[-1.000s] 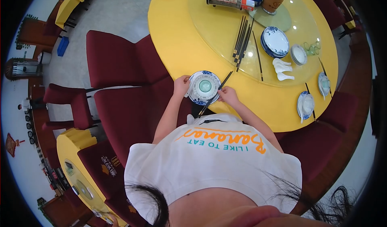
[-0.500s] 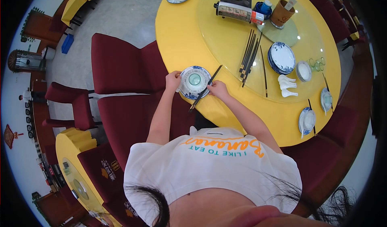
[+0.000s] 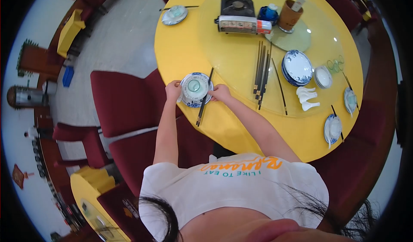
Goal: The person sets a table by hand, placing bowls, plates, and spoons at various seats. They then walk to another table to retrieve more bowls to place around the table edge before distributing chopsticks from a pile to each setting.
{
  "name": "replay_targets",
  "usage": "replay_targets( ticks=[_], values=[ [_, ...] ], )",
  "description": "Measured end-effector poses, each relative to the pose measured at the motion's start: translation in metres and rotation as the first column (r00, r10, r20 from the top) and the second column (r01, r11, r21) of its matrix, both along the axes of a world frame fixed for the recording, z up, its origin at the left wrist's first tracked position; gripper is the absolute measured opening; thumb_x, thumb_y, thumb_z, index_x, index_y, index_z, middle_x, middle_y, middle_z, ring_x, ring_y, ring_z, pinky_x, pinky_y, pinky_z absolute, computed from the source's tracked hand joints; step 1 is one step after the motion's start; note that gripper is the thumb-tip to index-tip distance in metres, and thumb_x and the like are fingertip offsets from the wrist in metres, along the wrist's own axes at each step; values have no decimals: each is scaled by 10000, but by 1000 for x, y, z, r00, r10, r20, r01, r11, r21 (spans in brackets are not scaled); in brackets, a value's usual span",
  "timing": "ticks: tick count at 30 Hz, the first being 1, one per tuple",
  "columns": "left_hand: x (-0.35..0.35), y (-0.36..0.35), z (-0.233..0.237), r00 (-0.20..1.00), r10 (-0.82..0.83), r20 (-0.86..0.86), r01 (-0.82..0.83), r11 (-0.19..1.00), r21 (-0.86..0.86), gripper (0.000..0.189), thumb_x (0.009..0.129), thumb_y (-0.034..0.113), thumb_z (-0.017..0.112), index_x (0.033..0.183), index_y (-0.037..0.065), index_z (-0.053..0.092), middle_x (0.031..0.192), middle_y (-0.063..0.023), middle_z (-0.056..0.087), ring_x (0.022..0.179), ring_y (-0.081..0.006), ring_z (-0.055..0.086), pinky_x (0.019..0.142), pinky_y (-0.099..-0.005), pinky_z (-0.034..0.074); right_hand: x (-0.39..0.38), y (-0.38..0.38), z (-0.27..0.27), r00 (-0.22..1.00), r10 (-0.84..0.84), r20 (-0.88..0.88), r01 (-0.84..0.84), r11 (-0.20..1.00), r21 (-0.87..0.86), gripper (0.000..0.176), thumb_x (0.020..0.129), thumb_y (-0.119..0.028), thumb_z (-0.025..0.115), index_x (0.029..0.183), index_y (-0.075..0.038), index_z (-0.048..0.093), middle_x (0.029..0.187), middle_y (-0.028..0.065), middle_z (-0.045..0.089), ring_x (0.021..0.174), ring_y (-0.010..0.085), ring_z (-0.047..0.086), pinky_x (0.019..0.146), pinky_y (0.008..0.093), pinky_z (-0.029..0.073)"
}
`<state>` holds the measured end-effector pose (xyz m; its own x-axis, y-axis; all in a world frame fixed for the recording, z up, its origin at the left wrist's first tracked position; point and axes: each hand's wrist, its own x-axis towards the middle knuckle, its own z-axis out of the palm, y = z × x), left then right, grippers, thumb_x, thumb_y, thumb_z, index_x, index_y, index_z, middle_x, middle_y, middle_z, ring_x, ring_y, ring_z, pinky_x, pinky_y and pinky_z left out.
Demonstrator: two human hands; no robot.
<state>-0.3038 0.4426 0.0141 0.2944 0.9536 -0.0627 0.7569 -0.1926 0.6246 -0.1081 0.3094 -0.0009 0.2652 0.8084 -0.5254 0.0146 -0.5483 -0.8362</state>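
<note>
My left hand [image 3: 173,90] pinches the left rim of a blue-and-white plate [image 3: 189,102] near the edge of the round table. On the plate sits a small white bowl [image 3: 186,92] with a pale green glass cup [image 3: 194,85] in it. A pair of black chopsticks [image 3: 201,108] lies across the plate's right side, its lower ends reaching past the rim. My right hand [image 3: 220,93] has its fingers closed at the right rim, beside the chopsticks; the fingertips are partly hidden.
On the yellow table [image 3: 232,132], a glass turntable carries a portable stove [image 3: 237,6], chopsticks [image 3: 263,72], stacked plates [image 3: 297,68], small dishes [image 3: 323,77], white spoons [image 3: 307,98] and a brown holder [image 3: 289,16]. Other settings [image 3: 332,128] line the edge. Maroon chairs [image 3: 124,102] stand at left.
My view has shifted and turned slightly, so the table and its items appear farther left and lower. Both hands remain at the plate's rim, with the bowl and cup still on it.
</note>
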Motion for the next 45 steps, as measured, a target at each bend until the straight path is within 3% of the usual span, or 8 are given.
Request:
replay_targets(
  ticks=[10, 15, 18, 24, 31, 33, 37, 45],
  values=[
    [6, -3, -1, 997, 57, 51, -61, 994, 86, 289, 731, 97, 533, 1005, 54, 614, 843, -148, 631, 757, -243, 618, 710, -327, 480, 40, -76, 37, 969, 15, -247, -10, 1000, 25, 470, 780, -123, 582, 1183, 41, 405, 938, 155, 575, 780, 217, 620, 654, 293, 529],
    [8, -76, 29, 889, 141, 435, -324, 866, 382, 300, 753, 45, 514, 1044, -27, 541, 999, -154, 556, 893, -241, 546, 773, -315, 432, 107, -204, 31, 912, -276, -305, 285, 958, -17, 372, 770, -152, 597, 1082, 13, 483, 906, 141, 586, 709, 206, 628, 621, 287, 525],
    [24, -147, 41, 882, 120, 455, -335, 839, 428, 267, 758, 15, 495, 1021, -25, 523, 979, -149, 506, 898, -255, 496, 772, -329, 407, 145, -263, 49, 852, -477, -214, 462, 879, -119, 289, 779, -169, 594, 992, 11, 519, 798, 103, 587, 654, 173, 614, 583, 274, 521],
    [68, -263, 35, 919, -183, 350, 61, 941, 333, 319, 759, 13, 510, 1077, 0, 486, 1078, -151, 425, 1036, -287, 393, 864, -372, 342, 175, -280, 94, 826, -536, -174, 552, 832, 57, 216, 801, -189, 576, 931, -22, 532, 716, 45, 564, 562, 120, 556, 525, 241, 492],
    [78, -341, 3, 554, -734, -394, 830, 524, 191, 540, 795, 309, 518, 1280, 132, 358, 1362, -190, 214, 1260, -391, 161, 1004, -496, 183, 264, -232, 74, 706, -645, 294, 604, 764, 227, 315, 766, -221, 608, 945, 26, 527, 722, 101, 587, 522, 131, 561, 450, 243, 486],
    [76, -336, 1, 537, -758, -370, 840, 521, 154, 548, 799, 350, 505, 1290, 162, 352, 1380, -168, 194, 1273, -384, 138, 1005, -501, 176, 278, -218, 76, 591, -729, 346, 710, 673, 206, 326, 752, -228, 618, 886, 59, 544, 676, 138, 593, 488, 170, 575, 425, 266, 488],
    [67, -323, 4, 509, -813, -283, 860, 493, 131, 537, 802, 350, 504, 1284, 163, 362, 1384, -130, 209, 1273, -362, 159, 1003, -501, 185, 291, -200, 87, 662, -694, 283, 699, 708, 99, 337, 759, -234, 609, 702, 94, 560, 633, 166, 594, 463, 198, 580, 389, 284, 483],
    [64, -323, 2, 527, -807, -267, 850, 504, 152, 495, 811, 326, 495, 1262, 152, 388, 1377, -117, 228, 1270, -326, 184, 1002, -492, 199, 277, -182, 77, 535, -829, 160, 821, 555, 132, 374, 720, -2, 600, 975, 51, 332, 659, 153, 564, 478, 200, 580, 351, 279, 448]
  ],
)
